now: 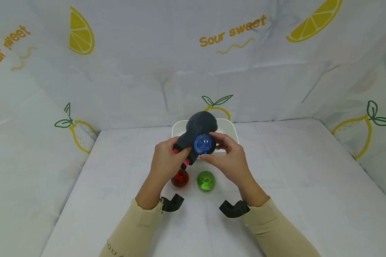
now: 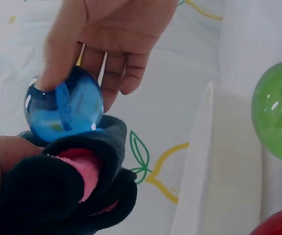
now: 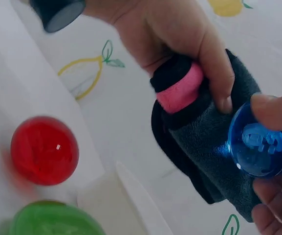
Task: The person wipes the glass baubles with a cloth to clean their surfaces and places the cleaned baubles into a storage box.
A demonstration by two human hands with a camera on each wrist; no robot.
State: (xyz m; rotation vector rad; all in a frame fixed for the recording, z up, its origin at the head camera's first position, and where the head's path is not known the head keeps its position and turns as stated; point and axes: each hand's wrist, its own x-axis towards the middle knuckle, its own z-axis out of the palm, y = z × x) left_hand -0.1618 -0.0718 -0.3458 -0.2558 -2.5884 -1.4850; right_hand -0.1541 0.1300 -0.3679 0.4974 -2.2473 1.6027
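A dark grey cloth [image 1: 201, 123] with a pink layer at its folded edge is gripped by my left hand [image 1: 167, 159], thumb on top. My right hand [image 1: 229, 157] pinches a clear blue ball [image 1: 204, 144] between thumb and fingers. In the left wrist view the blue ball [image 2: 65, 105] sits against the folded cloth [image 2: 109, 147]; the right wrist view also has the ball [image 3: 260, 142] against the cloth [image 3: 209, 142]. Nearer my body, a red ball [image 1: 180, 178] and a green ball [image 1: 206, 181] lie on the table.
Behind the hands stands a white tray [image 1: 228, 130], partly covered by the cloth. A white sheet covers the table [image 1: 292, 171], and lemon-printed fabric [image 1: 132, 71] hangs at the back and sides. Black mounts [image 1: 234, 209] are strapped to both wrists.
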